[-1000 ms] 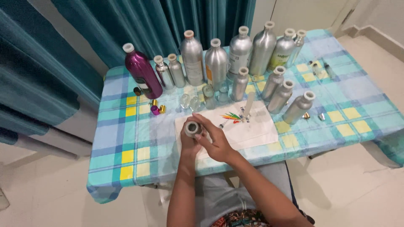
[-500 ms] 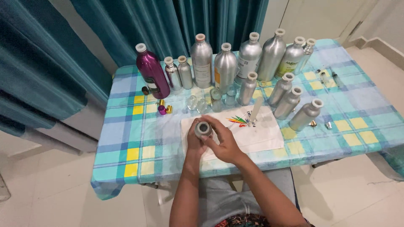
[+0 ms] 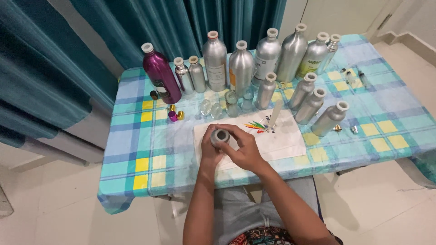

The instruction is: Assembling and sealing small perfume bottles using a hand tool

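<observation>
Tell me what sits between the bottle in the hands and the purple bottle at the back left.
Little does. Both hands, left and right, hold the small bottle over the white cloth. Toward the purple bottle, only small caps lie on the tablecloth.

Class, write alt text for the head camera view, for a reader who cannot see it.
A person's left hand and right hand together hold a small silver bottle over a white cloth on a checked table. Behind stand silver bottles and one purple bottle, before teal curtains.

Bare forearms, no sleeves; grey trousers, colourful patterned top at waist.
</observation>
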